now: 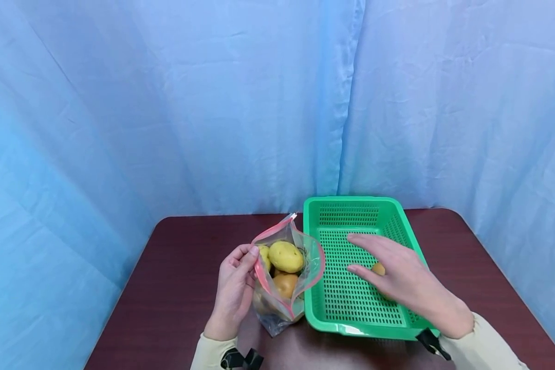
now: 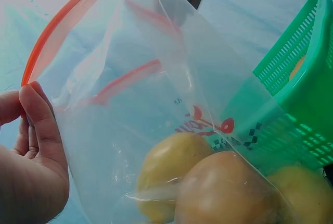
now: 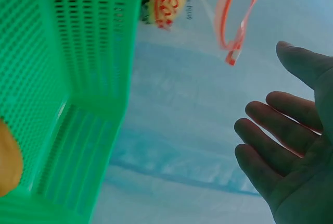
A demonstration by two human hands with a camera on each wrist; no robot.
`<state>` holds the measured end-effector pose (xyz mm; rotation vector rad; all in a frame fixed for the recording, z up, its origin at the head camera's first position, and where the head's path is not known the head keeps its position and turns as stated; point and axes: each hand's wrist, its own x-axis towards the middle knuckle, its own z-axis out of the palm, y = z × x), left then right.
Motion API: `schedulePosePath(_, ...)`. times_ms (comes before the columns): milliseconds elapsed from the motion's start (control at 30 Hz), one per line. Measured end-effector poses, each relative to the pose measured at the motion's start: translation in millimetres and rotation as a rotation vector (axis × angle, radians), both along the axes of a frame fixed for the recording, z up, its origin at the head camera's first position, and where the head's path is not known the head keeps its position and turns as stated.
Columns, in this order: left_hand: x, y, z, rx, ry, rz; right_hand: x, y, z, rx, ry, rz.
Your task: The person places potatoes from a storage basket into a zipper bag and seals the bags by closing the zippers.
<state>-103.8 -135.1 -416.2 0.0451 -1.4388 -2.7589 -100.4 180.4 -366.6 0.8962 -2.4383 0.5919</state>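
My left hand (image 1: 235, 288) pinches the pink rim of a clear zip bag (image 1: 312, 280) between thumb and fingers. The bag's mouth gapes wide. Inside it lie several potatoes, among them a yellow potato (image 1: 287, 256) and a browner potato (image 1: 285, 284). In the left wrist view, potatoes (image 2: 223, 190) bulge at the bag's bottom, under red printed lettering. My right hand (image 1: 398, 272) hovers over the green basket (image 1: 409, 226) with fingers extended and thumb apart, holding nothing. Partly hidden behind it, a brownish potato (image 1: 378, 268) rests in the basket; the right wrist view also shows this potato (image 3: 8, 159).
The dark reddish table (image 1: 176, 277) carries both the bag and the basket, which stand side by side. Perforated walls ring the basket. A pale blue curtain (image 1: 240, 108) hangs behind the table and along its sides.
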Motion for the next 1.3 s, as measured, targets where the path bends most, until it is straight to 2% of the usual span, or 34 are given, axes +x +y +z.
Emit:
schedulePosePath(167, 0.3, -0.9, -0.5, -0.009, 0.006, 0.004, 4.7, 15.5, -6.9, 0.022, -0.093, -0.054)
schedulePosePath(333, 0.4, -1.4, -0.6, -0.01, 0.005, 0.009, 7.8, 32.3, -17.9, 0.043, -0.143, -0.078)
schedulePosePath(667, 0.5, -4.0, -2.1, -0.016, 0.007, -0.001, -5.6, 65.0, -39.4, 0.144, -0.192, -0.044)
schedulePosePath(767, 0.4, -4.1, -2.3, -0.017, 0.006, -0.001, -10.8, 71.8, -43.4, 0.166, -0.252, -0.027)
schedulePosePath(1033, 0.7, -3.6, -2.2, -0.014, 0.009, 0.001, -26.3, 82.1, -50.7, 0.238, -0.495, -0.03)
schedulePosePath(1300, 1.3, -2.5, -2.1, -0.019, 0.007, -0.004, -41.4, 83.6, -63.4, 0.312, -0.599, 0.024)
